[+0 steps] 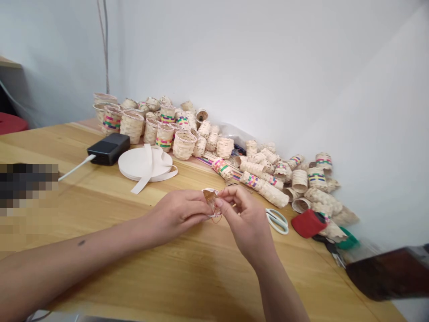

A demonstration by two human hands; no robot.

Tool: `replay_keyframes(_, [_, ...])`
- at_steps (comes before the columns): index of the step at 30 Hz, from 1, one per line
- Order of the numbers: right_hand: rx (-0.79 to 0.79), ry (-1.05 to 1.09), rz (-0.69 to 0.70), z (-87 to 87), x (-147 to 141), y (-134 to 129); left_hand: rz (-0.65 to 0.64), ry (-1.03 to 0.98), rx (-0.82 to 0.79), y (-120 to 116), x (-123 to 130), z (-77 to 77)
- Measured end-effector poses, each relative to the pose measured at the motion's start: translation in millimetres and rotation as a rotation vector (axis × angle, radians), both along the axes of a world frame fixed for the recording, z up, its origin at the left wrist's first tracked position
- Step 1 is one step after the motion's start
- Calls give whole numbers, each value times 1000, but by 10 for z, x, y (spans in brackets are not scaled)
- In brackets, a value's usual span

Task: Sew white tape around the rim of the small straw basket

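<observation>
My left hand (187,209) is closed around the side of a small woven basket (210,197), whose mouth faces me and shows its brown inside. A whitish band runs along the basket's rim. Opposite it, my right hand (247,221) pinches the right side of the rim between thumb and fingers; whether a needle is between them is hidden. A loop of red thread (217,221) hangs below the rim. Just right of my right hand lie scissors with pale handles (277,221), their blades mostly hidden behind the hand.
A roll of white ribbon (144,166) and a black power bank (109,148) with a white cable lie at the left. Many woven baskets (184,144) line the wall. A red spool (308,223), green tape (347,238) and a dark object (389,273) are at the right.
</observation>
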State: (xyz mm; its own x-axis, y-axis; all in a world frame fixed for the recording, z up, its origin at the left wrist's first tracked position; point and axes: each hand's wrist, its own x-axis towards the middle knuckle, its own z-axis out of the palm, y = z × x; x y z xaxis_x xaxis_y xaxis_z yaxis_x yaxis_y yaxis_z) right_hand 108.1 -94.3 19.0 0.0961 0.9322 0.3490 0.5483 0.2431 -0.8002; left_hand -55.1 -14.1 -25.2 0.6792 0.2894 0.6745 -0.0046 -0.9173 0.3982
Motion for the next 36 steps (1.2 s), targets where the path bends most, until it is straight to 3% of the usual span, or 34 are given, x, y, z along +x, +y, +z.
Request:
replay_keyframes(7, [78,398,51,42,-52,43,-45,32,-118,21,0,10])
replay_keyframes(11, [151,473,49,157,-103,28,-35,38,-177,20,-1,15])
replay_keyframes(15, [221,425,49,219,-172,-40,21,51,-201,27,-12,15])
replay_keyframes(21, [238,374,0,158,-87,-164,65,56,-222,49,-6,40])
replay_keyframes(25, [219,312,-110,46,13,-274,135,74,-328,43,-24,64])
replay_keyframes(29, [173,249,-194,-130,45,-386,107,92,-329,34,-44,101])
replay_keyframes(36, [192,-138,-118,-300,10,-343,135,117,-294,32,-31,128])
